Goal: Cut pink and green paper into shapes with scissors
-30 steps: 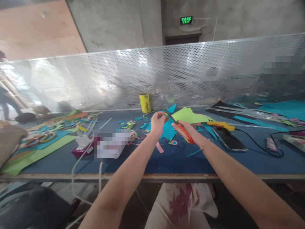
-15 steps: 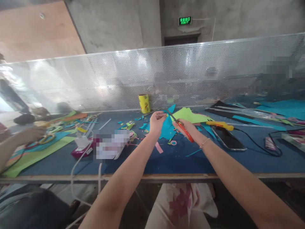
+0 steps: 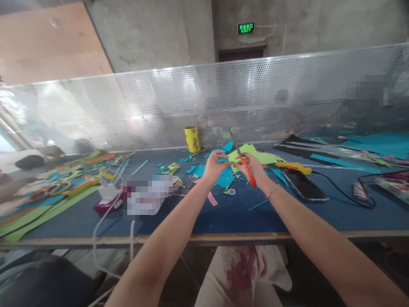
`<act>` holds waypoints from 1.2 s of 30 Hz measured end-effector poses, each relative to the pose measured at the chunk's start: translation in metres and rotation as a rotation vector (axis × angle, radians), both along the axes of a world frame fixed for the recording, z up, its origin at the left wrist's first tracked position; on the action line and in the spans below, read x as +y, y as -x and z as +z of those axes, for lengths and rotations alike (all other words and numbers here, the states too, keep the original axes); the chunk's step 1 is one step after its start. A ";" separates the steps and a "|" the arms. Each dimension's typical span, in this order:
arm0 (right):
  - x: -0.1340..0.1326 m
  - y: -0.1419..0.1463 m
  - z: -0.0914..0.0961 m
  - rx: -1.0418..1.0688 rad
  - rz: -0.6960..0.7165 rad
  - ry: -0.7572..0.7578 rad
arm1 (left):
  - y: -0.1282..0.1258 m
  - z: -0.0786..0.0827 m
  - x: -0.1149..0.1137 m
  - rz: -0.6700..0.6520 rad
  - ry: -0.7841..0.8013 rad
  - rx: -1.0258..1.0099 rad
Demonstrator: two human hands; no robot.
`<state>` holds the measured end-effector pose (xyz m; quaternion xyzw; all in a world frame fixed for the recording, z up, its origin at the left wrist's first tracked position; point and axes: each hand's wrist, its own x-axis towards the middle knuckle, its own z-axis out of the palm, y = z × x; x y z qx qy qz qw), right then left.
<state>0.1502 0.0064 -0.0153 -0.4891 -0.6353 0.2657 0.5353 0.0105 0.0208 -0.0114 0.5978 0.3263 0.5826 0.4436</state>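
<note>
Tilted steeper than before, the red-handled metal scissors (image 3: 250, 174) sit gripped in my right hand (image 3: 256, 169) above the blue tabletop (image 3: 223, 221), dark blades pointing away from me. Whether those blades are parted, I can't make out; my hand covers some of the handle. My left hand (image 3: 213, 167) curls close beside, its pinch too small to read. Beyond lie a partly hidden bright-green paper sheet (image 3: 263, 157) and a yellow cylindrical roll (image 3: 192, 140).
</note>
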 end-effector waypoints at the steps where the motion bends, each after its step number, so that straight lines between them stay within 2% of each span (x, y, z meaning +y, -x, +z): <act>1: 0.000 0.001 0.000 0.004 0.001 0.009 | 0.000 0.000 0.000 -0.005 0.002 -0.022; 7: -0.001 0.002 0.001 0.095 0.020 0.013 | -0.001 -0.004 0.002 -0.045 0.015 -0.043; 12: 0.002 -0.004 0.001 0.063 -0.081 -0.060 | -0.002 -0.004 0.001 -0.065 0.019 -0.020; 17: 0.004 -0.006 -0.002 0.041 -0.033 -0.033 | -0.003 -0.003 -0.002 -0.090 0.034 -0.015; 22: 0.005 -0.004 -0.001 0.062 -0.085 -0.011 | -0.003 -0.003 0.001 -0.057 0.021 0.005; 24: 0.004 -0.005 0.001 0.102 -0.122 -0.012 | -0.001 -0.005 0.003 -0.039 -0.002 0.089; 27: 0.001 -0.006 0.005 0.144 -0.152 -0.035 | 0.002 -0.009 0.005 -0.023 -0.072 0.327; 30: -0.002 -0.007 0.008 0.148 -0.145 -0.034 | 0.002 -0.012 0.005 0.074 -0.187 0.479; 32: -0.002 -0.006 0.007 0.137 -0.128 -0.033 | 0.000 -0.012 0.005 0.096 -0.212 0.439; 36: -0.002 -0.002 0.002 0.151 -0.062 -0.049 | -0.006 -0.008 0.003 -0.002 -0.114 0.225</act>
